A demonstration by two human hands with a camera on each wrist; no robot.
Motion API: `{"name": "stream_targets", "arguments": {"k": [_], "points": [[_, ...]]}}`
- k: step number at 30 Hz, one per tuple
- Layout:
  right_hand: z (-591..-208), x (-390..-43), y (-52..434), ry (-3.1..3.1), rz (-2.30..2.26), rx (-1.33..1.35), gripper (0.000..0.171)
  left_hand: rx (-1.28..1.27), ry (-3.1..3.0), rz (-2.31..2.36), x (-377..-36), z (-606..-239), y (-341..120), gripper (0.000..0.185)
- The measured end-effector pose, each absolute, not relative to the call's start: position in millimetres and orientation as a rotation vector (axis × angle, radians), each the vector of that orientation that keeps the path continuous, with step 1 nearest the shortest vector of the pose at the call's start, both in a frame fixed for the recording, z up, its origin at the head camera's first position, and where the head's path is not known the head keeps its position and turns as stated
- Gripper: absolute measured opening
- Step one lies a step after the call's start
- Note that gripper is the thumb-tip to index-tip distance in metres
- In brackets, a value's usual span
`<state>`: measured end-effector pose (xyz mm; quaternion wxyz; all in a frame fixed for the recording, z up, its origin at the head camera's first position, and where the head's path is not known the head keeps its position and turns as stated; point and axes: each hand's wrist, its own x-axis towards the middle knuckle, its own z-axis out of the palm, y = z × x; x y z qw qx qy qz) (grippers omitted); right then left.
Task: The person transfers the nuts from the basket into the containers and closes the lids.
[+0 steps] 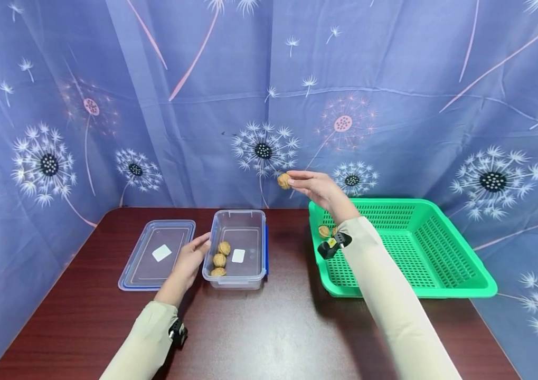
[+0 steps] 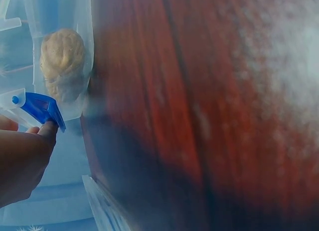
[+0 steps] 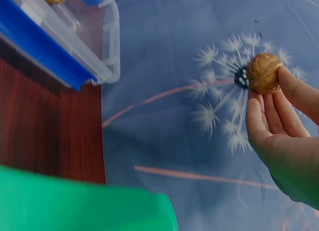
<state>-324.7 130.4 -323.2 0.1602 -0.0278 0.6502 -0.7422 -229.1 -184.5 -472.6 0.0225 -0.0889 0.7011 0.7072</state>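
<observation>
Up in front of the curtain, my right hand point(image 1: 318, 189) pinches a walnut point(image 1: 284, 181) between thumb and fingertips. The right wrist view shows the same walnut point(image 3: 264, 73) at the ends of the fingers. My left hand point(image 1: 191, 263) reaches to the left side of a clear plastic container point(image 1: 252, 237), fairly straight fingers against it. In the left wrist view a fingertip touches the container's blue side latch point(image 2: 42, 110). Three walnuts point(image 1: 219, 259) lie along the container's left side, around a white label point(image 1: 237, 256) on its floor.
A clear lid point(image 1: 178, 237) with a blue edge lies left of the container. At the right stands a green plastic basket point(image 1: 459, 287) with walnuts point(image 1: 324, 231) at its left end, partly hidden by the right wrist. The patterned curtain point(image 1: 202, 132) hangs behind the brown table point(image 1: 249, 338).
</observation>
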Motion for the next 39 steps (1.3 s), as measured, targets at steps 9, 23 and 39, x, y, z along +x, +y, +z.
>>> {"name": "stream_targets", "arguments": {"k": [9, 23, 39], "points": [[-335, -325, 101, 1.810, -2.137, -0.084, 0.045, -0.260, 2.167, 2.186, -228, -474, -186, 0.042], [-359, -321, 61, 1.803, -2.109, -0.077, 0.042, -0.270, 2.157, 2.193, -227, -472, -185, 0.042], [-402, -306, 16, 1.811, -2.036, -0.038, 0.036, -0.266, 2.171, 2.202, -227, -472, -183, 0.042]]}}
